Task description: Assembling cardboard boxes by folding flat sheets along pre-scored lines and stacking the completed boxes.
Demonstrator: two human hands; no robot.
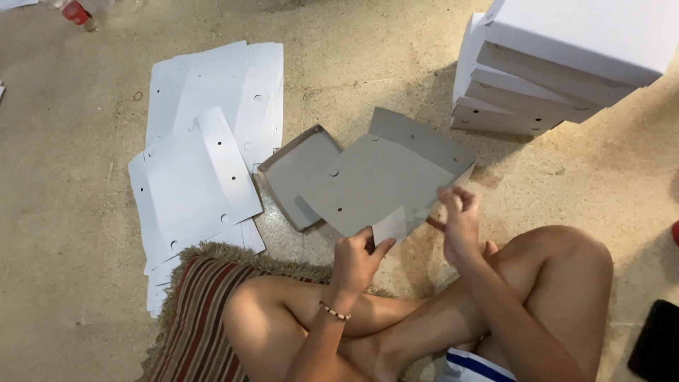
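Observation:
I sit cross-legged on the floor. A grey, partly folded cardboard sheet (378, 177) with small round holes hangs in front of my knees. My left hand (357, 256) pinches its near edge, by a small white flap. My right hand (458, 216) grips the sheet's right corner with its fingers curled over the fold. Just left of the sheet a grey folded tray (297, 173) lies on the floor, partly covered by it.
A spread pile of flat white cardboard sheets (205, 155) lies on the floor to the left. Finished white boxes (552, 64) are stacked at the upper right. A striped fringed cushion (201, 318) is under my left leg. A dark object (656, 339) sits at the right edge.

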